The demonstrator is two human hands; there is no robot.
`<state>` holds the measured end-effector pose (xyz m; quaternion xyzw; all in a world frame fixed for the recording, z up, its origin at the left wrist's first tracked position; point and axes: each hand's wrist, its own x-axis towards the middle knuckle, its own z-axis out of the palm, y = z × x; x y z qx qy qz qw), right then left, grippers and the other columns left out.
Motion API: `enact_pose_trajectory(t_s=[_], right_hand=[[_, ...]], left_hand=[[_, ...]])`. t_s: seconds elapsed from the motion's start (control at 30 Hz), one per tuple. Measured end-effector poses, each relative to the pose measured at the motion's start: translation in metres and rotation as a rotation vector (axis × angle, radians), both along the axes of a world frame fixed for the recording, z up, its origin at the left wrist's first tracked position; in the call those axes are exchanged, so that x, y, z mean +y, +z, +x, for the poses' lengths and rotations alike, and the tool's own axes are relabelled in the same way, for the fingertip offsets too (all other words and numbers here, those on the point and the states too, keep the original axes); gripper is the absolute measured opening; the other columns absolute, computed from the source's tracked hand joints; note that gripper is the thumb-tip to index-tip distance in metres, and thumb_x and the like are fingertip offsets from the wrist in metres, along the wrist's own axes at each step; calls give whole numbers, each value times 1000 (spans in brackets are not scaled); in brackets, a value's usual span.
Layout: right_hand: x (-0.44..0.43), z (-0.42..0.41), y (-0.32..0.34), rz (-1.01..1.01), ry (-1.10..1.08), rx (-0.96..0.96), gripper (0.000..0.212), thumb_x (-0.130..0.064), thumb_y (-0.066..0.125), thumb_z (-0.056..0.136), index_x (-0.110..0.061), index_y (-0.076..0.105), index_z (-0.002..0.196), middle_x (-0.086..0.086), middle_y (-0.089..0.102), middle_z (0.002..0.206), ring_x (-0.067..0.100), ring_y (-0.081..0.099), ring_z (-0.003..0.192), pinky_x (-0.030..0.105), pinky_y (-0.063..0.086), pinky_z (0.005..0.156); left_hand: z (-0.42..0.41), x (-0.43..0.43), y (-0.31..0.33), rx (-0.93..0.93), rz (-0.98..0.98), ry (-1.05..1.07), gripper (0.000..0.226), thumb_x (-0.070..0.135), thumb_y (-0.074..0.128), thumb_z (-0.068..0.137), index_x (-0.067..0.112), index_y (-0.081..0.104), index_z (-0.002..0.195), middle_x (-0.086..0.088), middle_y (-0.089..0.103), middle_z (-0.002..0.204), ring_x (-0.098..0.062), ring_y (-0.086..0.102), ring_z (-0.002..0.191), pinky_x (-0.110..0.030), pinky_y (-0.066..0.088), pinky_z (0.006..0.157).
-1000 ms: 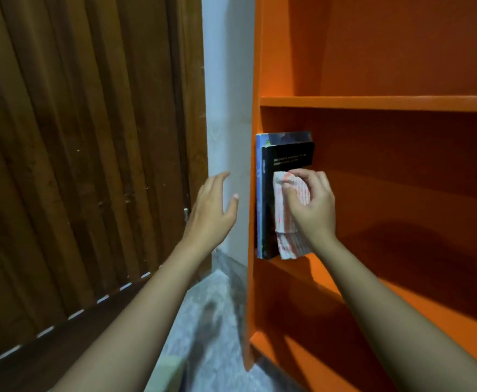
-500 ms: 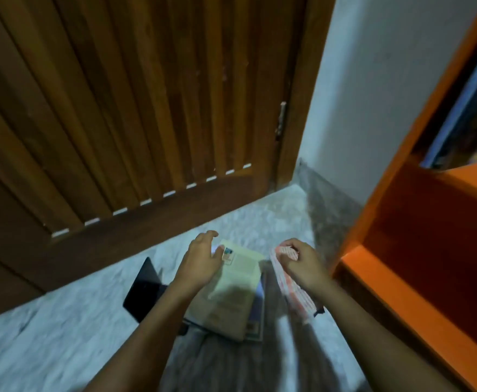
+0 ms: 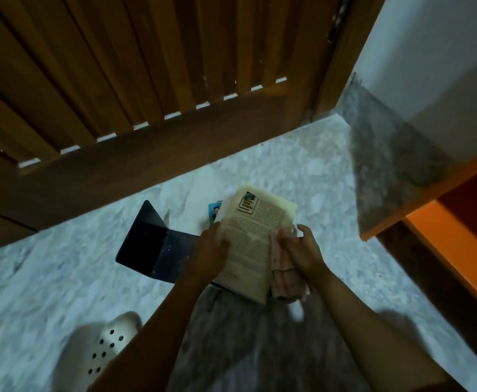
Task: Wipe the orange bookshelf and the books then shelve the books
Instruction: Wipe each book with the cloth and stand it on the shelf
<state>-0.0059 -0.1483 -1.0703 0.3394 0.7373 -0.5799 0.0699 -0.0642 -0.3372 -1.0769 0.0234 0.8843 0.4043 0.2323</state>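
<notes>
Since 0.5 s ago the cream book is coming up off the floor pile. The left hand, then only touching its top, is now gripping its left edge, thumb on the cover & fingers behind, and the book is tilting up toward the camera. The right hand is pressing in at the book's right edge w/ the cloth, which was hanging loose beside the book before.

The wooden door is filling the top left, slatted, w/ light showing thru gaps at the slats' lower ends. The pale marbled floor is running below it. The white wall is standing at top right w/ a speckled grey skirting strip along its foot. The orange bookshelf is sitting at the right edge; only its side panel & a low shelf are showing. A grey garment is spreading betw. the forearms at bottom centre. A white clog w/ holes is lying bottom left, blurred. A dark blue folded panel is standing open on the floor just left of the left hand; can't tell what it is. The cream book is being held above the floor betw. both hands, printed text facing up, well apart from the bookshelf. The right hand is curling round the red-&-white cloth, bunching it against the book's edge. A blue-covered book is peeking out behind the cream book's upper left corner.
</notes>
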Motion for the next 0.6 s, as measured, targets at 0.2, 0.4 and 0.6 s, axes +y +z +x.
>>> enact_pose_trajectory(t_s=[0.2,0.4,0.6], right_hand=[[-11,-5,-8,-113,-3,77,27,-34,66,84,-24,57,108,-4,65,106,11,64,92,23,52,69],[-20,4,-8,-102,-125,197,22,-30,71,81,-33,56,97,-5,65,104,11,65,92,31,56,77],[-23,4,-1,-244,-24,341,33,-11,65,85,-33,54,108,-12,63,105,8,64,94,22,55,73]], left_hand=[[-1,2,6,-35,69,-3,36,33,37,99,21,39,133,-6,53,130,-23,53,114,-42,47,96],[0,0,10,-55,138,-12,40,25,40,99,15,34,137,-7,48,134,-19,49,115,-32,42,93],[5,-11,-6,-68,120,21,51,39,42,97,25,24,143,-2,45,141,-23,52,119,-40,45,98]])
